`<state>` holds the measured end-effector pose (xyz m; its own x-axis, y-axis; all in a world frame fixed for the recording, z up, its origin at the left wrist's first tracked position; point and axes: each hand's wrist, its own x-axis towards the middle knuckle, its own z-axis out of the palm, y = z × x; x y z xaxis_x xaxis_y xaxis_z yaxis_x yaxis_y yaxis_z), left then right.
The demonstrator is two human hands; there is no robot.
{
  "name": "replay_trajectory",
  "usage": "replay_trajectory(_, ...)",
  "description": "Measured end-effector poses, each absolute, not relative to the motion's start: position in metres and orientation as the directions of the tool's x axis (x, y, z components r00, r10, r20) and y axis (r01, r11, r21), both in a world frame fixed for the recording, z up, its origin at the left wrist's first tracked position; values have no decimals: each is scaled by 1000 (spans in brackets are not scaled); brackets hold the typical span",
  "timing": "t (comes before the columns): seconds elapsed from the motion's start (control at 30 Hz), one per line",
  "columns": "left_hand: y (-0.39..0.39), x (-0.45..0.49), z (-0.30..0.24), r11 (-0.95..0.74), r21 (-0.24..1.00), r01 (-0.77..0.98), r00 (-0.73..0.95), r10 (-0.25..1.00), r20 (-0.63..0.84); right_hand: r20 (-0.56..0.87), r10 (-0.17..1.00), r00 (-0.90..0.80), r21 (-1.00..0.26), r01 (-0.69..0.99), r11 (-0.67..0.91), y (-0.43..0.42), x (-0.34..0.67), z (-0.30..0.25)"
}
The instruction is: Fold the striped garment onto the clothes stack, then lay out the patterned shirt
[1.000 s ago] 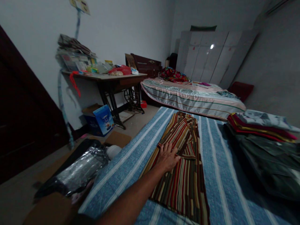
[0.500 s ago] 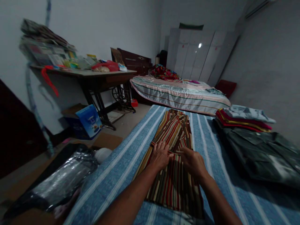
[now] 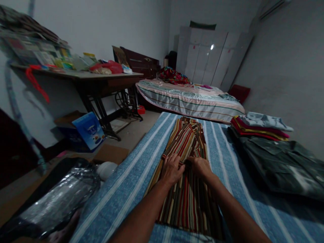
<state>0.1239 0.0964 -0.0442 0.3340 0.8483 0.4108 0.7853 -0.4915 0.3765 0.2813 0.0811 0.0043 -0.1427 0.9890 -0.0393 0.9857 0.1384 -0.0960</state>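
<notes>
Head view: the left hand (image 3: pixel 173 169), reaching up from the bottom edge, lies flat and ungripping on the striped garment (image 3: pixel 186 194) at lower centre; the right hand (image 3: pixel 200 166) angles leftward beside it, fingers curled, whether pinching fabric I cannot tell.

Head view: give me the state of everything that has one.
Striped garment: lying lengthwise on the blue cloth
Left hand: palm down on the garment
Right hand: fingers curled at the garment's middle; grip unclear
Green clothes: folded, partly under the stack
Stack: folded, layered
Red bedding: bunched on the bed
Wardrobe: doors look shut
</notes>
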Motion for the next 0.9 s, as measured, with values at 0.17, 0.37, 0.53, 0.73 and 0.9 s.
replay_trajectory(0.17, 104, 117, -42, -382, 392, 837, 160, 856, 491, -50, 993, -111, -95, 990, 106, 85, 283, 0)
replay_trajectory(0.37, 116, 106, -52, -321, 352, 879, 110, 856, 505, -23, 997, -73, -129, 989, 70, 86, 290, -2)
replay_trajectory(0.53, 116, 107, -51, -356, 331, 874, 130, 827, 548, 13, 999, -42, -159, 986, 44, 83, 294, -3)
replay_trajectory(0.73, 112, 108, -41, -340, 327, 882, 138, 848, 512, 5, 999, -45, -203, 978, 45, 82, 297, -8)
replay_trajectory(0.9, 111, 108, -39, -347, 314, 884, 152, 848, 508, 20, 1000, -24, -262, 965, 28, 81, 298, -13)
